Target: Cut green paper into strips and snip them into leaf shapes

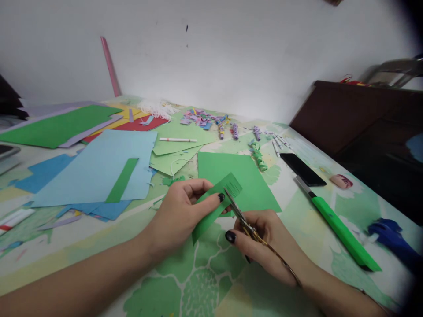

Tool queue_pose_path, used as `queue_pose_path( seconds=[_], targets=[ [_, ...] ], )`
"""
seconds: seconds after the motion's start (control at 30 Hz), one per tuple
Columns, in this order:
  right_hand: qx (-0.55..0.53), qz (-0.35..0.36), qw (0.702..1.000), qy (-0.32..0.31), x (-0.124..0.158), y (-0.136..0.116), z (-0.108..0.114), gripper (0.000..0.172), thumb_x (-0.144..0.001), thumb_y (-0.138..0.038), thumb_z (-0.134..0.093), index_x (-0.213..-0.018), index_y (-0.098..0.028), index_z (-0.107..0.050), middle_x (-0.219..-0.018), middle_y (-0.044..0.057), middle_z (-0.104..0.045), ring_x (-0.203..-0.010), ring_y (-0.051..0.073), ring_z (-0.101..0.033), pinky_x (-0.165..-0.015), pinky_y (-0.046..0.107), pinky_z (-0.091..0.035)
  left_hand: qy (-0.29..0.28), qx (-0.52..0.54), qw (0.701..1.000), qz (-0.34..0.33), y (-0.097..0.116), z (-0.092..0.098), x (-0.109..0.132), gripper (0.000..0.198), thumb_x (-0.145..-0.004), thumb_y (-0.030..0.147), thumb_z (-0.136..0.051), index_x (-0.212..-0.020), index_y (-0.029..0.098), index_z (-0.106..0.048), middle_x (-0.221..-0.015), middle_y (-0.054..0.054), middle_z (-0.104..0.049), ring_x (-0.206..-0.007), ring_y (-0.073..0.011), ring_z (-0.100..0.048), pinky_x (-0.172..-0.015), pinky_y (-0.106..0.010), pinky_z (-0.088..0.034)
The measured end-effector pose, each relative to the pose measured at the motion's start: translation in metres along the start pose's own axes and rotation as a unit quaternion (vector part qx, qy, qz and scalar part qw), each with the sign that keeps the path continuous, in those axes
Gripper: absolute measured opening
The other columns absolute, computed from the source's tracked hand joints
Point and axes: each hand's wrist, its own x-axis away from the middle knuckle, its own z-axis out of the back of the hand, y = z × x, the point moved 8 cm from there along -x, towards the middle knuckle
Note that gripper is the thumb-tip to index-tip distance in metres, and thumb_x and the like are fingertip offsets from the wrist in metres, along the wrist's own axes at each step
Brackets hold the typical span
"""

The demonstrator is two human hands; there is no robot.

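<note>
The green paper strip (211, 211) was held over the table's (205, 286) near edge, pinched between the thumb and fingers of the left hand (180, 213). Its fringed top edge met the scissors (244, 222), which the right hand (264, 246) gripped with curled fingers. Bare tabletop lay open beneath both hands, with a green sheet (251, 176) just behind and a cutter (340, 229) and phone (302, 168) toward the right edge.

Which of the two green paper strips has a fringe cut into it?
The green strip pinched in the left hand, fringed beside the scissors; the other strip lies uncut on the light blue sheet.
</note>
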Motion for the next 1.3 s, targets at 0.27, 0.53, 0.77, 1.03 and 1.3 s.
queue_pose_path(
  seconds=[0.27, 0.53, 0.77, 1.03, 1.3],
  targets=[
    [0.012, -0.006, 1.0, 0.009, -0.001, 0.0002, -0.001, 0.029, -0.076, -0.037, -0.056, -0.058, -0.016, -0.047, -0.048, -0.005, -0.035, -0.045, 0.007, -0.031, -0.042, 0.021, -0.022, 0.006, -0.009, 1.0, 0.002, 0.0002, 0.0007, 0.0003, 0.012, -0.076, 0.027, -0.063, -0.076, 0.015, -0.062, -0.073, 0.0, -0.064, -0.063, -0.0118, -0.057, -0.056, -0.02, -0.045],
    [0.052, 0.002, 0.998, 0.02, -0.0023, 0.0008, 0.0003, 0.031, -0.078, -0.038, -0.053, -0.057, -0.016, -0.047, -0.046, -0.005, -0.039, -0.043, 0.007, -0.035, -0.041, 0.02, -0.022, 0.008, -0.015, 1.0, 0.005, -0.0005, 0.0009, 0.0009, 0.013, -0.075, 0.027, -0.063, -0.076, 0.015, -0.062, -0.072, -0.001, -0.064, -0.062, -0.0117, -0.056, -0.054, -0.02, -0.044],
    [0.086, -0.002, 0.995, 0.041, -0.0038, -0.0003, 0.003, 0.034, -0.077, -0.038, -0.054, -0.053, -0.017, -0.043, -0.043, -0.004, -0.039, -0.041, 0.007, -0.034, -0.039, 0.019, -0.021, 0.006, -0.017, 1.0, 0.006, 0.0, 0.0003, 0.0011, 0.013, -0.076, 0.028, -0.062, -0.076, 0.014, -0.062, -0.074, -0.002, -0.064, -0.064, -0.0128, -0.057, -0.055, -0.021, -0.045],
    [0.119, 0.017, 0.992, 0.05, -0.0041, -0.0016, 0.0048, 0.037, -0.079, -0.041, -0.052, -0.052, -0.016, -0.046, -0.042, -0.003, -0.042, -0.04, 0.007, -0.037, -0.039, 0.019, -0.022, 0.009, -0.021, 1.0, 0.003, -0.0004, 0.0017, 0.0002, 0.014, -0.075, 0.029, -0.063, -0.076, 0.015, -0.063, -0.074, -0.002, -0.065, -0.065, -0.0128, -0.058, -0.055, -0.021, -0.045],
    [0.131, 0.016, 0.99, 0.054, -0.0041, -0.0005, 0.0059, 0.04, -0.079, -0.043, -0.052, -0.05, -0.016, -0.043, -0.042, -0.003, -0.043, -0.04, 0.007, -0.037, -0.039, 0.019, -0.022, 0.006, -0.018, 1.0, 0.008, -0.0009, 0.0006, 0.0004, 0.014, -0.076, 0.028, -0.063, -0.073, 0.015, -0.059, -0.076, -0.002, -0.065, -0.066, -0.0126, -0.057, -0.056, -0.021, -0.045]
  ],
)
